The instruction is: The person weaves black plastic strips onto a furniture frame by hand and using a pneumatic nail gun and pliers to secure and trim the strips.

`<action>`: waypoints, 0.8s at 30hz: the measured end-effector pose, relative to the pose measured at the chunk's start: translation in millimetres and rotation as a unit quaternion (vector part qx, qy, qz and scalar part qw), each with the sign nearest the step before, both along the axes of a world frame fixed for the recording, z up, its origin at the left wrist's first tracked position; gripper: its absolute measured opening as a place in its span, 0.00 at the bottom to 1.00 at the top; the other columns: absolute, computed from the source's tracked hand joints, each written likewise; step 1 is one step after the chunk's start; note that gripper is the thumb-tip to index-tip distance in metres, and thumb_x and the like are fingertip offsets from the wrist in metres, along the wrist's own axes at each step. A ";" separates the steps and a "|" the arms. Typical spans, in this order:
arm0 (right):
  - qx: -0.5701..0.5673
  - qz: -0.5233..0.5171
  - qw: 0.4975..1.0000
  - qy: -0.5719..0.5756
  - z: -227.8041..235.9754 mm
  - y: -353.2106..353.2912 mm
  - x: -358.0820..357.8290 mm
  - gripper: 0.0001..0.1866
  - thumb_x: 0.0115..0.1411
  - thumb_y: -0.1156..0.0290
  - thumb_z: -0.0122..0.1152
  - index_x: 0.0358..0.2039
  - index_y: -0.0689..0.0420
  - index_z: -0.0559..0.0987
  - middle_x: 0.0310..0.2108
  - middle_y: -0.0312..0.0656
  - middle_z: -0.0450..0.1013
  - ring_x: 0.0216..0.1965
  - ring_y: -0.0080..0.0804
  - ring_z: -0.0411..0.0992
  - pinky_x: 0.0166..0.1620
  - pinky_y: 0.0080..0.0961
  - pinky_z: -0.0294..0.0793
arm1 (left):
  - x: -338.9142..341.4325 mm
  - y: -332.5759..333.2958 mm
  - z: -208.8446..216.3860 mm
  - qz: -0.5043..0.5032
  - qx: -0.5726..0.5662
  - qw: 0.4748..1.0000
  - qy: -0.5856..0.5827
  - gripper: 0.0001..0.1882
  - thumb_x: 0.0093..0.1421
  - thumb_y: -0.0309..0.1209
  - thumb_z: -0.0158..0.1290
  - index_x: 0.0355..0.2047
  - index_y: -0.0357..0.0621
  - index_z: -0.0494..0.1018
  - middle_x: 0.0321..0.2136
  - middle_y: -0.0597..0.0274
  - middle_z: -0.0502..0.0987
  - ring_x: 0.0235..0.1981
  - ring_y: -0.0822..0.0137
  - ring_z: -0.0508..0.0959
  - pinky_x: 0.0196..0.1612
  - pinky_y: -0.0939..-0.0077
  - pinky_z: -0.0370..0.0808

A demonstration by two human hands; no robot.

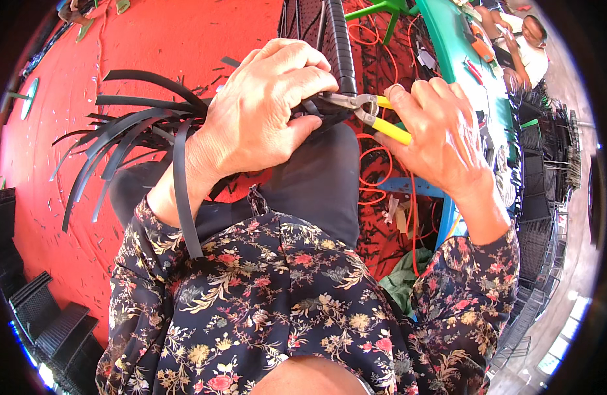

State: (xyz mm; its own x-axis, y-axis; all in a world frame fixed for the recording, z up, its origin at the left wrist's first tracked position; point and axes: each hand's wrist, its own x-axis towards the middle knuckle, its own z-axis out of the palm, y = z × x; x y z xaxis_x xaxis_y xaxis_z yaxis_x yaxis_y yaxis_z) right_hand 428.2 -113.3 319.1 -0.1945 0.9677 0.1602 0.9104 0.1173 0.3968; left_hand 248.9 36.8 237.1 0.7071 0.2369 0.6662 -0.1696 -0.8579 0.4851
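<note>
My right hand [441,135] is closed round the yellow handles of a pair of pliers or cutters [364,104]. The metal jaws point left and meet dark strip material by my left fingertips; whether they bite on it is hard to see. My left hand [267,108] is closed, pinching a black flat strip between thumb and fingers. Many loose black strips [129,128] fan out to the left behind that wrist, and one hangs down over my left forearm. Beyond the hands rises a black woven frame [339,46], wrapped in strips, with its lower end at my lap.
Red flooring [165,39] with black scraps lies to the left. An orange hose [376,164] coils right of my lap, by a blue metal bar [409,187]. A green table [448,39] holds tools; another person [530,56] sits beyond. Black woven furniture [537,191] is stacked at right.
</note>
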 end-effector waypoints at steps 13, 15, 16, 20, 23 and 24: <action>0.176 -0.675 0.658 0.284 -79.1 -315.7 196.6 0.43 0.57 0.42 0.55 0.62 0.64 0.63 0.63 0.58 0.57 0.65 0.49 0.55 0.66 0.36 0.49 | 8.3 -1.0 -2.2 0.029 -0.019 0.999 0.003 0.36 0.40 0.20 0.60 0.54 0.41 0.67 0.44 0.56 0.74 0.50 0.54 0.72 0.54 0.65 0.70; 0.182 -0.710 0.656 0.182 -98.9 -417.3 222.1 0.45 0.54 0.38 0.55 0.60 0.65 0.66 0.62 0.58 0.59 0.64 0.49 0.56 0.65 0.38 0.51 | 8.1 -0.4 -3.5 0.023 -0.022 0.999 -0.005 0.34 0.41 0.20 0.59 0.53 0.41 0.67 0.45 0.56 0.74 0.50 0.54 0.72 0.54 0.65 0.70; 0.142 -0.741 0.624 0.202 -101.3 -426.1 217.0 0.45 0.54 0.39 0.57 0.59 0.65 0.66 0.61 0.58 0.61 0.62 0.49 0.59 0.64 0.38 0.53 | 10.1 0.6 -3.3 0.027 -0.019 0.999 -0.004 0.33 0.42 0.20 0.59 0.53 0.41 0.68 0.45 0.55 0.74 0.51 0.54 0.72 0.54 0.65 0.69; 0.048 -0.769 0.635 0.056 -73.0 -346.0 147.2 0.41 0.52 0.46 0.63 0.55 0.68 0.69 0.55 0.58 0.68 0.56 0.49 0.67 0.61 0.40 0.60 | 9.8 5.3 -9.9 0.054 0.015 0.998 -0.037 0.29 0.43 0.18 0.53 0.51 0.39 0.69 0.46 0.52 0.73 0.51 0.51 0.72 0.55 0.62 0.68; 0.168 -0.542 0.767 0.301 -85.8 -301.9 173.1 0.30 0.55 0.63 0.64 0.56 0.61 0.70 0.49 0.49 0.73 0.51 0.37 0.71 0.53 0.31 0.69 | 18.8 -0.6 -11.6 0.050 0.033 0.994 -0.093 0.28 0.42 0.16 0.48 0.48 0.37 0.69 0.46 0.49 0.73 0.51 0.47 0.71 0.56 0.58 0.67; 0.234 -0.410 0.762 0.443 -85.5 -241.2 141.3 0.27 0.55 0.70 0.65 0.55 0.61 0.71 0.47 0.44 0.74 0.49 0.31 0.71 0.51 0.27 0.71 | 22.2 -3.3 -12.4 0.046 0.036 0.994 -0.092 0.27 0.41 0.16 0.48 0.47 0.36 0.69 0.45 0.48 0.72 0.51 0.46 0.71 0.56 0.57 0.67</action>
State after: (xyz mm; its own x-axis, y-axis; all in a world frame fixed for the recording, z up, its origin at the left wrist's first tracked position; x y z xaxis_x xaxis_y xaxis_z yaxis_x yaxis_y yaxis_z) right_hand 569.5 -354.5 233.6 0.8306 0.5015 0.2420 0.5357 -0.6014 -0.5927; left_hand 271.1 33.6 224.7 0.5487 0.2425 0.8001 -0.1693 -0.9050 0.3904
